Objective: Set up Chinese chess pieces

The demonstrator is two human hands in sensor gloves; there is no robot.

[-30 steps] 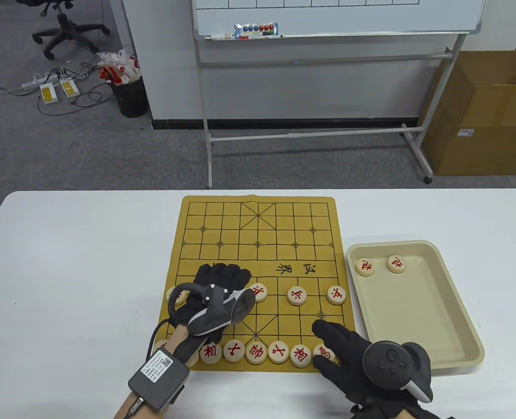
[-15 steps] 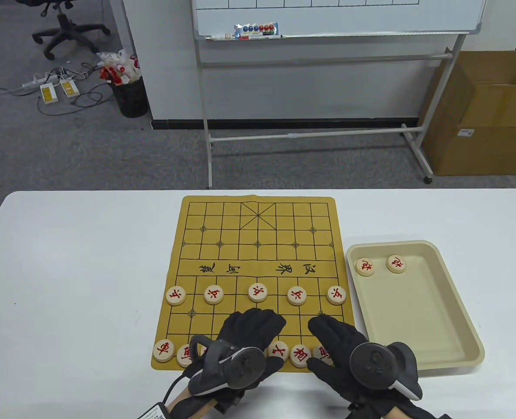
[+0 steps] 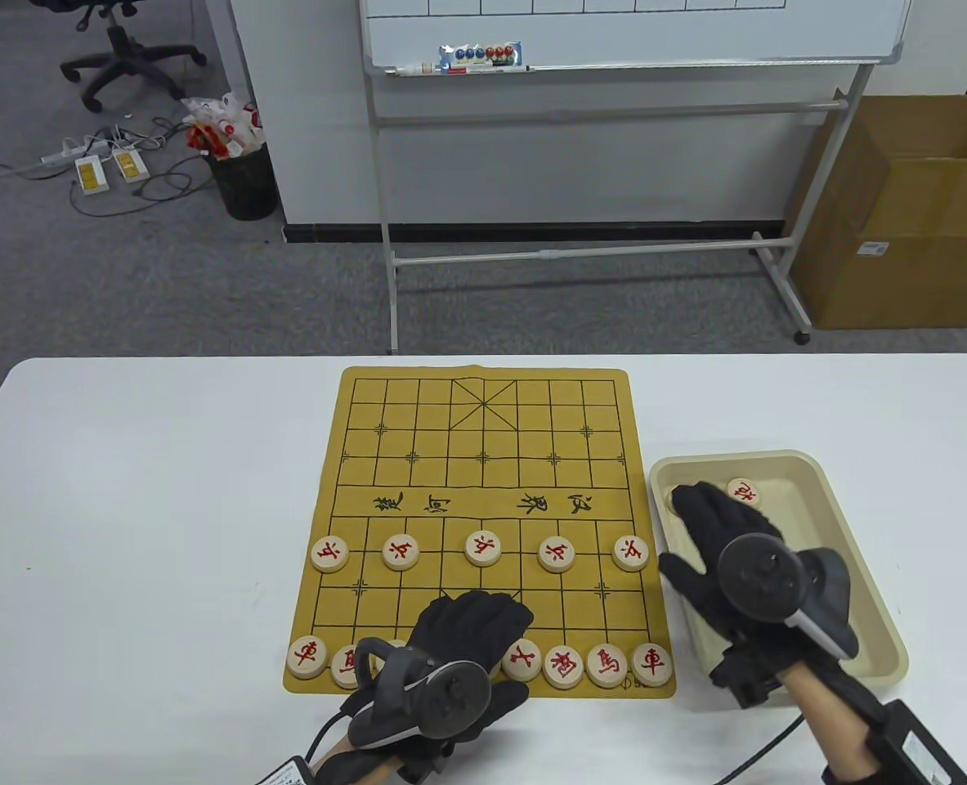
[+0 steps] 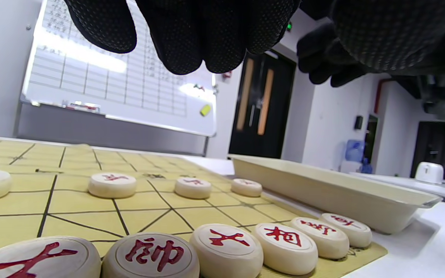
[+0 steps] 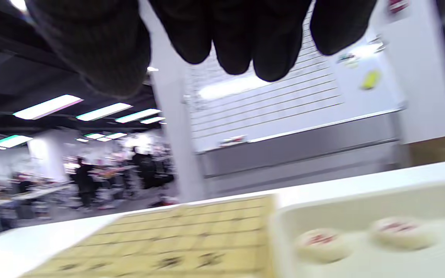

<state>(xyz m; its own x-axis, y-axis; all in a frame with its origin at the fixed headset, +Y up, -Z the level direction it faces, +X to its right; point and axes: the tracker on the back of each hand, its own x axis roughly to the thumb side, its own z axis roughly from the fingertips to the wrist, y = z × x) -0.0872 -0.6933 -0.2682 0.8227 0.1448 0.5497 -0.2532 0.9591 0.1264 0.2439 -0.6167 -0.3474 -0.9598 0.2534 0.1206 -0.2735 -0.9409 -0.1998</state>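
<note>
The yellow chess board (image 3: 483,458) holds a row of five red soldier pieces (image 3: 483,548) and a near row of pieces (image 3: 563,664). My left hand (image 3: 483,609) hovers over the middle of the near row, fingers (image 4: 191,46) hanging empty above the pieces (image 4: 151,255). My right hand (image 3: 679,527) reaches over the beige tray (image 3: 802,507), empty. Its fingers partly cover one of the two pieces there; the other piece (image 3: 745,492) lies just right of them. Both tray pieces show in the right wrist view (image 5: 321,241), below the fingers (image 5: 242,42).
The far half of the board has no pieces on it. The tray stands right of the board, close to its edge. A whiteboard stand (image 3: 581,253) and a cardboard box (image 3: 908,213) are on the floor beyond the table.
My left hand drew back from the soldier row to the near row. My right hand moved from the board's near right corner to the tray, uncovering a piece at that corner.
</note>
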